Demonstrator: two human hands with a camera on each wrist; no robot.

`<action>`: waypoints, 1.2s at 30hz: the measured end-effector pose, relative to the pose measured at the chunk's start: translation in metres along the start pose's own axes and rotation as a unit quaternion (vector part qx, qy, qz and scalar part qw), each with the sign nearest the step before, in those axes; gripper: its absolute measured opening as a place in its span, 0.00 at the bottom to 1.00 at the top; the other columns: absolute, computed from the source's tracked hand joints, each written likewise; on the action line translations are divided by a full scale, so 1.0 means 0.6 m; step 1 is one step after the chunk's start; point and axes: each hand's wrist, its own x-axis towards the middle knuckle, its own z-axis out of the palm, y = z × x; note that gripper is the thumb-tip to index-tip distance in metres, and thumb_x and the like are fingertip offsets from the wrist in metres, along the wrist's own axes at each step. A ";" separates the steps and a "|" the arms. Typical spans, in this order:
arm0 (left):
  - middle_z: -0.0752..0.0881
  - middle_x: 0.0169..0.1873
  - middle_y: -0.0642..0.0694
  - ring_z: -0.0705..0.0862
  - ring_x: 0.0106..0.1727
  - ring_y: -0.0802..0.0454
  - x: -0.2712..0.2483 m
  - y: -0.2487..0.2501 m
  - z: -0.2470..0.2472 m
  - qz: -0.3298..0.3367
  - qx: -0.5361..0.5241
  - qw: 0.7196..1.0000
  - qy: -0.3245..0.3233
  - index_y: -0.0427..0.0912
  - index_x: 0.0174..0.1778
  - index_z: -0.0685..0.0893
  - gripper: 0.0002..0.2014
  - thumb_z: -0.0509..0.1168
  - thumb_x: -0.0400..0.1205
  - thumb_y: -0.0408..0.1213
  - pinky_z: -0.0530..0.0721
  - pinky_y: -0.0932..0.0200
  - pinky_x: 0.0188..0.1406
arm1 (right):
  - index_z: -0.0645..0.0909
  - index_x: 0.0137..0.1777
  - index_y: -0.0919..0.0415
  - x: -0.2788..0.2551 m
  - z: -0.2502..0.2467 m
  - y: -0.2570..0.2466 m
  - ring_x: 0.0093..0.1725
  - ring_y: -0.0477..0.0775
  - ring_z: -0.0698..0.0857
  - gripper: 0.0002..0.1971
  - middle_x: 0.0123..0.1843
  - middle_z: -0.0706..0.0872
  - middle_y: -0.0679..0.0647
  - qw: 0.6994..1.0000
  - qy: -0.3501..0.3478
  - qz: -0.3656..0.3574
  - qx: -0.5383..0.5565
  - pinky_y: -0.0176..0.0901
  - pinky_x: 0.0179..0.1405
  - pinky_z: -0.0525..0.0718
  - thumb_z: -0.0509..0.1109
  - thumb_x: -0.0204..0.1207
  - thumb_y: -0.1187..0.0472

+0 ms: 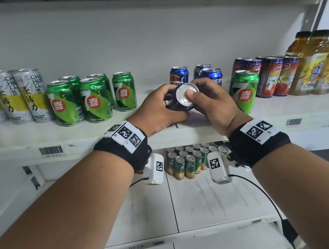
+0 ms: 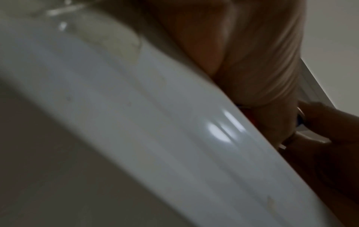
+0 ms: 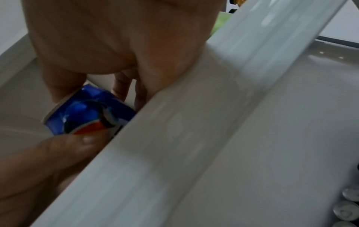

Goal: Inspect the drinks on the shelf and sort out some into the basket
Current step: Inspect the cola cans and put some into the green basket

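Both hands hold one blue Pepsi can (image 1: 185,101) tipped on its side above the front edge of the white shelf (image 1: 24,138), its silver bottom facing the head camera. The left hand (image 1: 158,109) curls its fingers round the can's body from the left. The right hand (image 1: 214,103) grips it from the right, its thumb pressed flat on the silver bottom.

In the right wrist view the blue can (image 3: 91,113) shows its red, white and blue logo just beyond the shelf edge (image 3: 194,122), with a fingertip (image 3: 77,142) of the left hand under it. The left wrist view is blurred; the shelf edge (image 2: 155,122) fills most of it and only a sliver of the can is visible.

Behind the held can stand three more blue Pepsi cans (image 1: 179,74). To its left stands a group of green 7-Up cans (image 1: 93,98), and further left the tall grey-and-yellow tea cans (image 1: 31,94). Just right of the held can stands a single green 7-Up can (image 1: 244,91), then red cartons (image 1: 273,77) and yellow bottles (image 1: 315,63). On the lower shelf (image 1: 204,199), below the hands, slim green cans (image 1: 187,161) stand packed together.
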 end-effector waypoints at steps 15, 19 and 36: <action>0.79 0.62 0.48 0.85 0.58 0.59 0.011 -0.009 0.007 -0.014 0.124 0.992 0.020 0.51 0.66 0.86 0.31 0.88 0.71 0.55 0.83 0.71 0.55 | 0.81 0.73 0.65 -0.003 -0.002 0.006 0.67 0.61 0.90 0.28 0.65 0.92 0.61 1.000 0.011 -0.004 0.003 0.58 0.72 0.87 0.84 0.75 0.61; 0.89 0.62 0.51 0.90 0.58 0.58 0.006 -0.001 0.006 -0.027 0.032 0.999 -0.018 0.50 0.68 0.86 0.24 0.80 0.75 0.43 0.88 0.64 0.59 | 0.79 0.71 0.65 0.000 -0.004 0.008 0.64 0.60 0.90 0.26 0.62 0.93 0.58 0.999 0.029 0.001 0.043 0.64 0.72 0.86 0.81 0.74 0.63; 0.95 0.57 0.54 0.93 0.57 0.61 0.002 -0.007 0.000 -0.007 -0.004 0.999 -0.036 0.47 0.70 0.87 0.24 0.84 0.79 0.36 0.90 0.63 0.59 | 0.82 0.75 0.62 -0.002 -0.003 0.001 0.68 0.72 0.87 0.22 0.67 0.89 0.69 1.000 0.006 -0.002 0.020 0.70 0.73 0.84 0.70 0.83 0.60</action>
